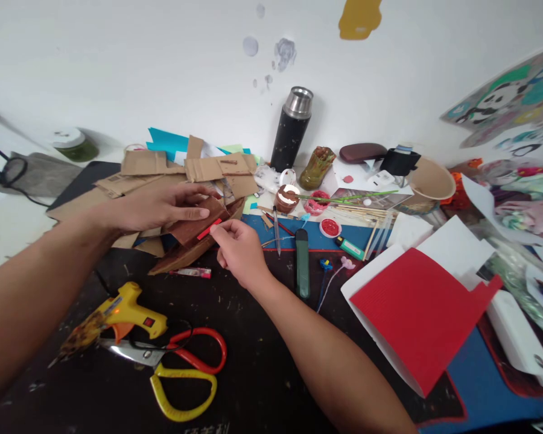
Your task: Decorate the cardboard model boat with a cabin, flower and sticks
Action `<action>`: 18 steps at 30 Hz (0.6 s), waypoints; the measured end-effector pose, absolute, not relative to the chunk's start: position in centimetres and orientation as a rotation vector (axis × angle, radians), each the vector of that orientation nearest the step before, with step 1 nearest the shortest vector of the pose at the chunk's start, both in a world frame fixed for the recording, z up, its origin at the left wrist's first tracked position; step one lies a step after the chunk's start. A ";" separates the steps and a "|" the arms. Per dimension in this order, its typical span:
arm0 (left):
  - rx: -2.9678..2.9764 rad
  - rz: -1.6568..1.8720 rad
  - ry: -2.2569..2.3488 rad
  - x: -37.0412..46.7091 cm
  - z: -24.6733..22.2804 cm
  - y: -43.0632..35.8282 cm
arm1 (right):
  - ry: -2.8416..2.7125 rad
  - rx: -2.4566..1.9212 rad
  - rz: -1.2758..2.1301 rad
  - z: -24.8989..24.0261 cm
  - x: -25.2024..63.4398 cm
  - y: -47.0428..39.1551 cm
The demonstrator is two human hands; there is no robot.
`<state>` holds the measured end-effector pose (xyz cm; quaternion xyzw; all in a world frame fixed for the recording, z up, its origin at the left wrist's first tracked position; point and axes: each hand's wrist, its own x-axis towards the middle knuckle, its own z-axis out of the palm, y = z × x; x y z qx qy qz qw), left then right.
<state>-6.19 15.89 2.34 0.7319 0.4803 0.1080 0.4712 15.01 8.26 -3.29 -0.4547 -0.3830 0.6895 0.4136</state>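
Observation:
A boat-shaped model of brown-painted cardboard (187, 256) lies tilted on the dark table mat. My left hand (163, 208) holds its upper edge, with the thumb along the near panel and the fingers over the far side. Pinched between thumb and forefinger of my right hand (242, 250) is a narrow red paper strip (208, 229), which lies against the model's side. Just below the model is a small clear-and-red tube (194, 273). A yellow glue gun (136, 307) with a lit orange light rests nearer me, beside scissors (185, 374) with red and yellow handles.
Cardboard scraps (149, 166) are piled behind the model. A black thermos (292, 129) stands against the wall. Right of my hands lie a green utility knife (302, 265), a green lighter (350, 248), an open red paint pot (330, 227) and red corrugated paper (420, 307).

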 end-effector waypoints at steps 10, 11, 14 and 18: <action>1.775 0.275 1.177 -6.1 2.4 15.8 | -0.973 -1.156 1.732 -3.1 15.0 8.3; 1.777 0.270 1.180 -6.1 2.4 15.8 | -0.974 -1.155 1.733 -3.1 15.0 8.3; 1.811 0.254 1.186 -6.0 2.5 15.8 | -0.967 -1.145 1.735 -3.2 15.0 8.3; 1.835 0.251 1.206 -6.0 2.5 15.8 | -0.959 -1.161 1.737 -3.2 15.0 8.3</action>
